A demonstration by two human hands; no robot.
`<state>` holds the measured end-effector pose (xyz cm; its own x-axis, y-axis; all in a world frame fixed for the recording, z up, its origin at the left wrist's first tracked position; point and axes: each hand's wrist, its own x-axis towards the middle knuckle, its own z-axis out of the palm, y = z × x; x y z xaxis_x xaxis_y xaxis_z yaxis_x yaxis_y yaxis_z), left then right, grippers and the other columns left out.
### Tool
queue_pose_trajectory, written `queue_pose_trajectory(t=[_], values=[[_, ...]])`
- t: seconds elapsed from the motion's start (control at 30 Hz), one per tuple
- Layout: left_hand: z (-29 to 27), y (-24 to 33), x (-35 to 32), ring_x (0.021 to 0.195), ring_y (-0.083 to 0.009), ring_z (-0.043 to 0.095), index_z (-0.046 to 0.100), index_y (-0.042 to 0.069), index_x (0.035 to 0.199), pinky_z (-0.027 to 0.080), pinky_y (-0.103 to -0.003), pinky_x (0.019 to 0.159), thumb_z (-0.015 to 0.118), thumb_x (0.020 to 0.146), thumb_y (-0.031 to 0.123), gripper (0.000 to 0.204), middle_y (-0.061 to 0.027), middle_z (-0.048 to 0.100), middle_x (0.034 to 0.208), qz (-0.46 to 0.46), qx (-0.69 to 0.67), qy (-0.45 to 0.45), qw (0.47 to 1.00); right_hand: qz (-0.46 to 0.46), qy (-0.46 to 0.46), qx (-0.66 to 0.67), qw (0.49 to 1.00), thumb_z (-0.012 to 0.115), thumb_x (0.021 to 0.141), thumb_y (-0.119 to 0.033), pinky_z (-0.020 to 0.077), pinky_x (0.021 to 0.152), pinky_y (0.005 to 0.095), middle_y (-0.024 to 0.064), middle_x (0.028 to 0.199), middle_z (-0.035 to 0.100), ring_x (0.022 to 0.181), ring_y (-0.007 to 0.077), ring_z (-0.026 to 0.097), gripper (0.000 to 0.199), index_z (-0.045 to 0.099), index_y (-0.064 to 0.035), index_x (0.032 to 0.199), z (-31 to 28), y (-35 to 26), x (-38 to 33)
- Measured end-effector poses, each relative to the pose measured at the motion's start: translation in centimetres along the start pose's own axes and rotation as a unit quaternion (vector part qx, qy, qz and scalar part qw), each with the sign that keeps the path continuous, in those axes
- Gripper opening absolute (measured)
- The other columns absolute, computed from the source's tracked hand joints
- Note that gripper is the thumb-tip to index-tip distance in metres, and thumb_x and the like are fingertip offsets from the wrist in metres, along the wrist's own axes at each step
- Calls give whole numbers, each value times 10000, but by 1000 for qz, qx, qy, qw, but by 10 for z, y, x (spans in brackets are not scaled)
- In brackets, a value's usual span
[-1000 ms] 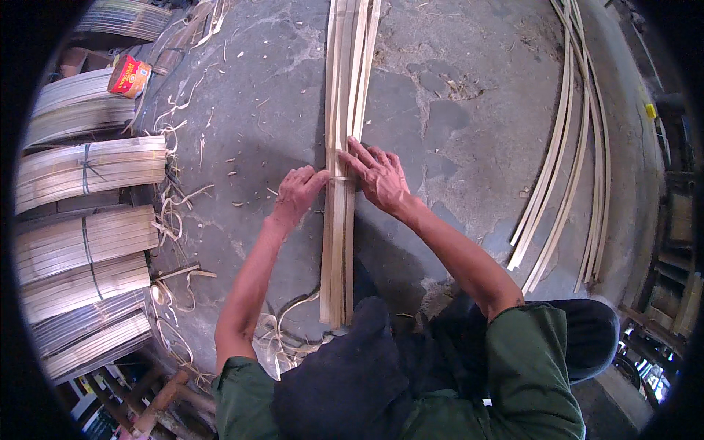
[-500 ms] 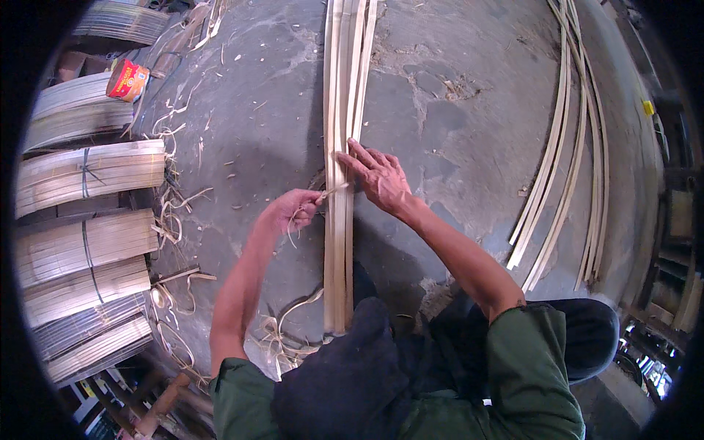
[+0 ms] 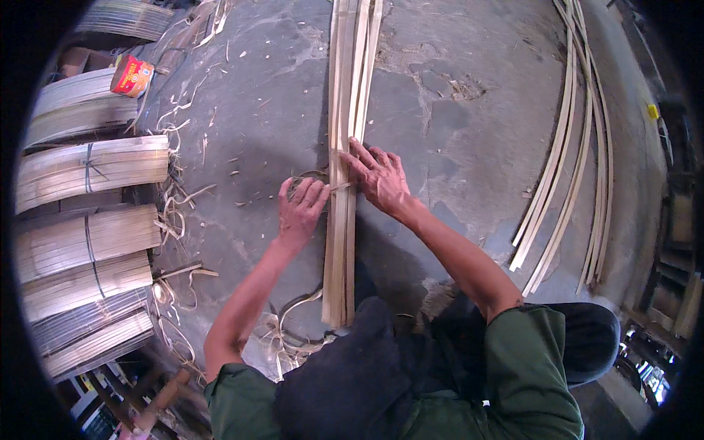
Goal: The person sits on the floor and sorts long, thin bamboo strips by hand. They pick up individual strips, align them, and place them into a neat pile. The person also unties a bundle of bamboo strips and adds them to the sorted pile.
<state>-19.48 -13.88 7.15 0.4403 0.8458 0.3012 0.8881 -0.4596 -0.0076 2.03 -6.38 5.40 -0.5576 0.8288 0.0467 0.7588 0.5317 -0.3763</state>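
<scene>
A bundle of long, pale split-bamboo strips [image 3: 340,253] lies lengthwise on the floor before me. A thin flat tie strip [image 3: 342,188] crosses it. On the bundle's left side, my left hand [image 3: 301,213] is closed on this tie strip, with curled ends of it showing by the fingers. My right hand [image 3: 383,183] rests against the right edge of the bundle. Its thumb and forefinger are stretched apart over the strips, just beyond the tie, and its other fingers are partly bent. The underside of the bundle is hidden.
Stacked bundles of tied slats [image 3: 95,172] line the left side, with a red and orange tub [image 3: 133,76] on one. Loose curly strips [image 3: 172,213] litter the floor beside them. More long strips [image 3: 565,161] lie on the right.
My left hand has turned over and moved slightly right and nearer the bundle, drawing the tie strip with it. My right hand stays in nearly the same place on the bundle.
</scene>
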Motion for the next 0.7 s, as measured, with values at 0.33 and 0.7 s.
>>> queue_pose_trajectory(t=[0.33,0.7], values=[[22,-29,4,905,-306,622,621,45,986,512,-406,762,571,846,118,165,-127,634,1002,-68,-123,-254,957,-11,8,9,1000,504,885,-83,353,1055,471,22,1559,298,1275,291,458,621,367,-279,1458,-1,-1,1],[-9,-49,35,679,-61,481,647,51,1041,415,-250,599,513,995,282,271,34,550,772,-403,-592,-276,641,-61,65,91,992,570,878,-168,385,990,463,113,1417,441,1230,316,481,498,499,-238,1366,-12,-17,3]])
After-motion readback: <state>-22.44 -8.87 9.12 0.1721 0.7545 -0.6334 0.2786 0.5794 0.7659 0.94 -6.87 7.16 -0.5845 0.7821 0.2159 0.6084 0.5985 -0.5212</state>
